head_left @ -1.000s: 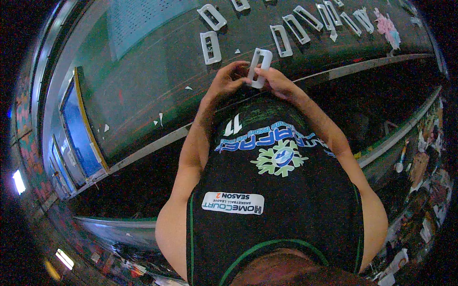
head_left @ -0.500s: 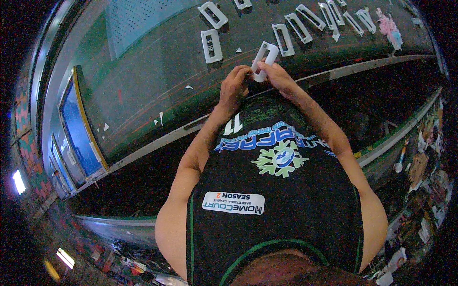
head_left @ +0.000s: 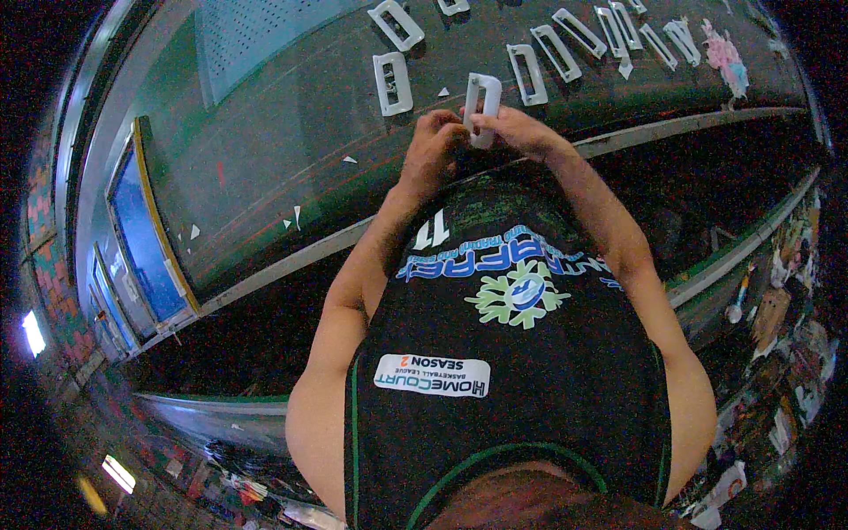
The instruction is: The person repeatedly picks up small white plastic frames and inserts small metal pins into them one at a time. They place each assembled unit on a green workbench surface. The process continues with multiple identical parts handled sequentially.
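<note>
My right hand (head_left: 523, 132) is closed on a white oblong plastic frame (head_left: 492, 90) with a long slot through its middle. The frame stands nearly upright above the near edge of the dark table. Close against the frame's left side, my left hand (head_left: 433, 148) has its fingers curled in. What those fingers grip, if anything, is hidden. Just beyond my hands lie similar white frames, one (head_left: 392, 84) to the left and another (head_left: 527, 74) to the right.
Several more white frames, such as one (head_left: 555, 53), spread across the far right of the dark green table (head_left: 291, 132). A pink and pale blue rag (head_left: 724, 57) lies at the right end. White scraps (head_left: 297, 217) dot the left. A blue panel (head_left: 150, 234) stands farther left.
The held white frame has turned more upright and shifted slightly left, with my right hand moving along. My left hand stays close beside it.
</note>
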Demonstrator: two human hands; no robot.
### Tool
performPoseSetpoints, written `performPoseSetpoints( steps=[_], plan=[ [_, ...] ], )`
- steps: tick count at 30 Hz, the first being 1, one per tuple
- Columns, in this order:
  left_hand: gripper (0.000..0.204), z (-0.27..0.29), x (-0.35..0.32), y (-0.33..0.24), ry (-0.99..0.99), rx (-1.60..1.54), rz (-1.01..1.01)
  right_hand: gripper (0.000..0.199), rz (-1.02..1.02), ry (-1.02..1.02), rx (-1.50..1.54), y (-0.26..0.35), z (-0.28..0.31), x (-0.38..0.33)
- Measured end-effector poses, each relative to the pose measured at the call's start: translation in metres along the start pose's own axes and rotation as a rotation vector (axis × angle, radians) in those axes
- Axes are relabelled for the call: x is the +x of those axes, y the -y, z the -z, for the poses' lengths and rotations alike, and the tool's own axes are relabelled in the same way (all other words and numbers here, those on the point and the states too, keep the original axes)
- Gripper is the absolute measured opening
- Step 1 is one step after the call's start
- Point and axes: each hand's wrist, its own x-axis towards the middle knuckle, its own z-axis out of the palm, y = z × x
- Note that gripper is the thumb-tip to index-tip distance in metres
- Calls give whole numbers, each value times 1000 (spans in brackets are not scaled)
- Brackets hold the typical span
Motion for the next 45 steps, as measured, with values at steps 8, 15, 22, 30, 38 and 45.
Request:
performPoseSetpoints(
  steps=[8,15,22,30,38,45],
  plan=[
    [28,36,26,43,-412,276,411,48,222,-64,-455,36,25,22],
    [29,43,29,65,-248,272,648,60,195,-238,-565,29,30,32],
    [28,47,15,69,-430,-48,777,57,353,-581,-740,26,23,-3],
    [23,6,10,-10,-277,-260,462,50,256,-280,-84,10,-22,2],
    [45,31,24,25,-136,104,237,40,265,-337,298,11,-12,-7],
    [64,48,44,79,-61,486,285,39,279,-342,392,6,-20,-9]
  ],
)
